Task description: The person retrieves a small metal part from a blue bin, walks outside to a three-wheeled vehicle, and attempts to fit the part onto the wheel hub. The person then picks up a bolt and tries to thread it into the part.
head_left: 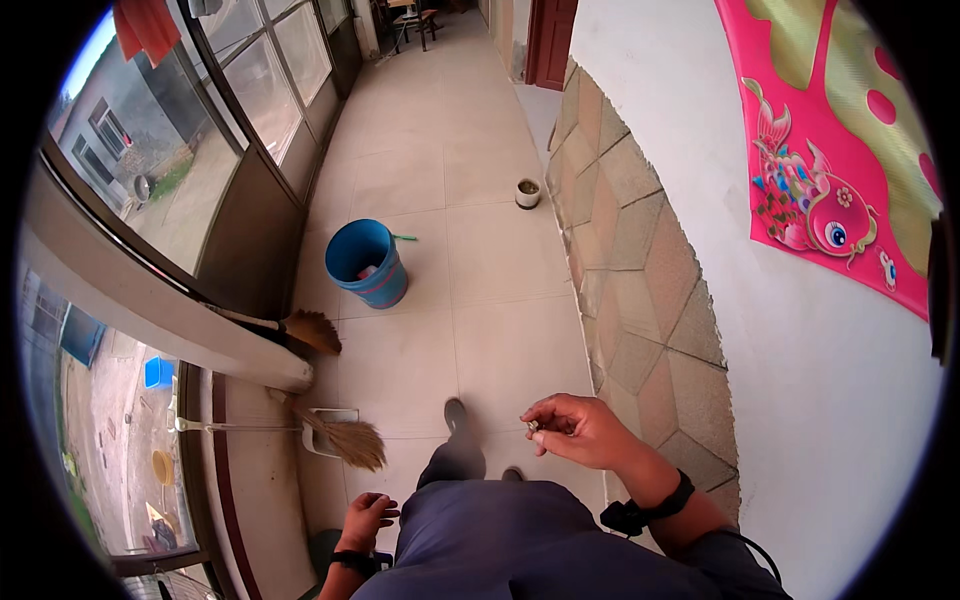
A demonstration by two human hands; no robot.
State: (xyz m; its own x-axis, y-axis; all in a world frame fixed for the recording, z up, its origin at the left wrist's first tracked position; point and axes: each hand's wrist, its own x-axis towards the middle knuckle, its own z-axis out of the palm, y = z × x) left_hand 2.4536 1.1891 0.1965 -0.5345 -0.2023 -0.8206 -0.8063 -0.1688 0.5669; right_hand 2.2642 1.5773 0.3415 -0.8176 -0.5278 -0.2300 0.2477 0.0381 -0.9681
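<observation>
My right hand (578,432) is raised in front of my body at the right, its thumb and fingertips pinched together on a small light-and-dark object (533,426). That object is too small to name. Low on the left, my left hand (369,517) hangs beside my body with loosely bent fingers and nothing visible in it. The nearest thing to it is a straw broom (348,442), leaning by a pale dustpan (323,416). Ahead on the tiled floor (500,260) stands a blue bucket (380,290) with something pale inside and a green piece sticking out at its side.
A small white pot (528,195) stands near the right wall, which has stone cladding (655,290) along its base. Another brush (315,331) lies against the left windows. A chair (412,20) is at the far end, near a red door (552,45). A pink fish-print sheet (830,200) hangs at right.
</observation>
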